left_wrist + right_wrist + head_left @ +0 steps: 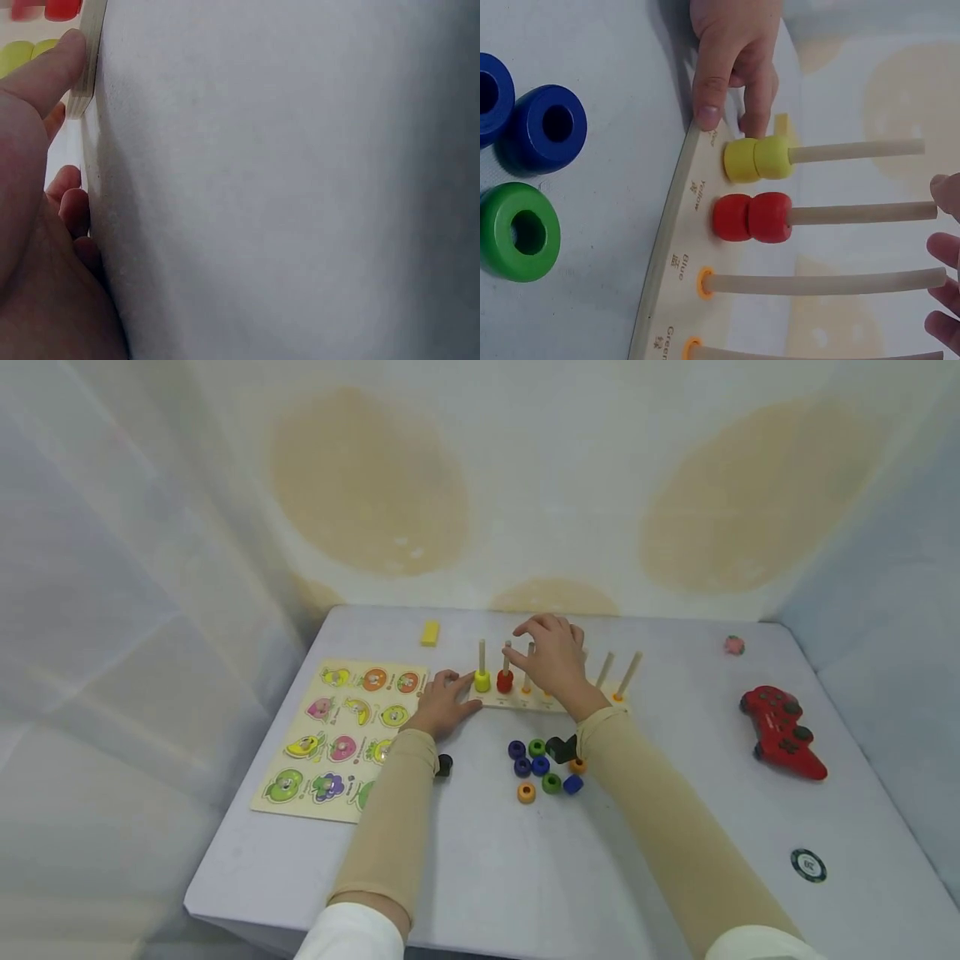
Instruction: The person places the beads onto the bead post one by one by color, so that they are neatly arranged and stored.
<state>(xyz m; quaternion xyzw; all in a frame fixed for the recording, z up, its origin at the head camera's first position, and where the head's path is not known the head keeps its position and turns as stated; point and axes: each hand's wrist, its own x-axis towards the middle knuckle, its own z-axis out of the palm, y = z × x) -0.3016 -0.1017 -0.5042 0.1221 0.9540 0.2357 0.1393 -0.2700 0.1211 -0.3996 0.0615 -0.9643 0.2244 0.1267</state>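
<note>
A wooden peg board (517, 702) with a row of upright pegs stands toward the table's back. Two yellow beads (756, 159) are stacked on its end peg, and two red beads (751, 217) on the one beside it. My left hand (444, 702) holds the board's left end, thumb on the near edge and a finger by the yellow beads. Over the red beads' peg hovers my right hand (553, 653), fingers loosely bent and apart, with no bead visible in them. Loose blue beads (547, 127), green beads (521, 232) and orange beads (527, 792) lie in front of the board.
Left of the board lies a fruit picture puzzle (345, 735), partly under my left forearm. A yellow block (430, 633) is behind it. On the right are a red game controller (783, 731), a small pink item (734, 645) and a round chip (808, 865).
</note>
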